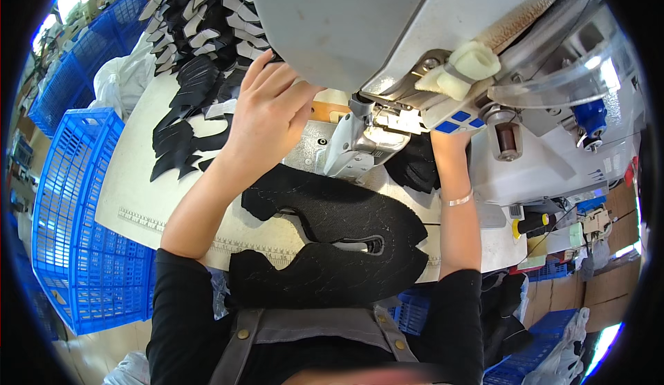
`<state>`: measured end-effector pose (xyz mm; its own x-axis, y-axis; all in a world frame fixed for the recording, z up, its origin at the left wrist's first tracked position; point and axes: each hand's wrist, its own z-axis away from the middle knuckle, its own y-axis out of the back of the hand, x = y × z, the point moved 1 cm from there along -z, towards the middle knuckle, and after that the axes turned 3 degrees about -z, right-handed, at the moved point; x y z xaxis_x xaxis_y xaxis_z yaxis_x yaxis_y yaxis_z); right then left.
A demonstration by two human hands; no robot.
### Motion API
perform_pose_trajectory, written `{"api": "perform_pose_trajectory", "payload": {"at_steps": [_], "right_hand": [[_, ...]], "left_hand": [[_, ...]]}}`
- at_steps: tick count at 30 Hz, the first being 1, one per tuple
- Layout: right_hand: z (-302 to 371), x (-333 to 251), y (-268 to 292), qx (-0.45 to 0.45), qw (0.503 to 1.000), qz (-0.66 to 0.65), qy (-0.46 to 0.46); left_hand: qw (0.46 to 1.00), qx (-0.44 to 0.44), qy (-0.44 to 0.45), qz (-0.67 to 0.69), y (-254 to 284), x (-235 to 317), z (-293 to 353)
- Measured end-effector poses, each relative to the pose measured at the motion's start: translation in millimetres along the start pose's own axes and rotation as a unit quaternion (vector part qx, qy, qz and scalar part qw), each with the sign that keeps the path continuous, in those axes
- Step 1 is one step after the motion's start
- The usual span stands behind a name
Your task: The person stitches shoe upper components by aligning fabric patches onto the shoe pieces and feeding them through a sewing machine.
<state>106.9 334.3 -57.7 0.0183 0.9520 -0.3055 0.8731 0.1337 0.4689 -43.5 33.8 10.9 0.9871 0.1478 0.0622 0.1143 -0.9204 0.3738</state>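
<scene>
My left hand (273,105) reaches over the sewing machine's bed, left of the machine head (332,25). Its fingers are spread, some tips passing behind the head, and nothing shows in them. The fingers are beside layered black and white cut pieces (200,32). My right hand (449,143) is beside a stack of black cut pieces (413,164), right of the needle area; the machine hides most of its fingers. A black shoe upper (332,205) with a central slit lies curved across the table's front edge, touched by neither hand.
Blue plastic crates (86,219) stand left of the white table (131,184), which has a ruler strip (228,245) near its front. The machine's presser area (366,143) stands between my hands. Black and yellow thread spools (529,226) sit at the right.
</scene>
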Motion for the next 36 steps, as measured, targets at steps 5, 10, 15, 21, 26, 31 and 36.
{"api": "perform_pose_trajectory", "payload": {"at_steps": [5, 10, 15, 21, 26, 31, 36], "right_hand": [[31, -72, 26, -0.083, 0.951, 0.294, -0.052], [39, -75, 34, -0.239, 0.908, 0.339, -0.059], [44, -140, 55, -0.211, 0.946, 0.246, 0.016], [76, -148, 71, -0.427, 0.904, 0.029, -0.002], [79, -151, 71, -0.437, 0.899, 0.038, -0.008], [66, -153, 74, -0.364, 0.929, 0.0, -0.07], [33, -158, 90, -0.346, 0.911, -0.128, -0.184]], "left_hand": [[0.998, -0.066, -0.015, 0.003, 2, -1, 1], [0.997, -0.07, -0.026, 0.006, 3, -5, -4], [0.927, -0.318, 0.113, -0.162, 62, -76, 40], [0.789, -0.499, 0.357, -0.032, 126, -198, 150], [0.844, -0.383, 0.375, 0.0, 126, -176, 158], [0.846, -0.309, 0.434, -0.039, 147, -165, 167], [0.944, -0.234, 0.22, -0.077, 150, -168, 157]]}}
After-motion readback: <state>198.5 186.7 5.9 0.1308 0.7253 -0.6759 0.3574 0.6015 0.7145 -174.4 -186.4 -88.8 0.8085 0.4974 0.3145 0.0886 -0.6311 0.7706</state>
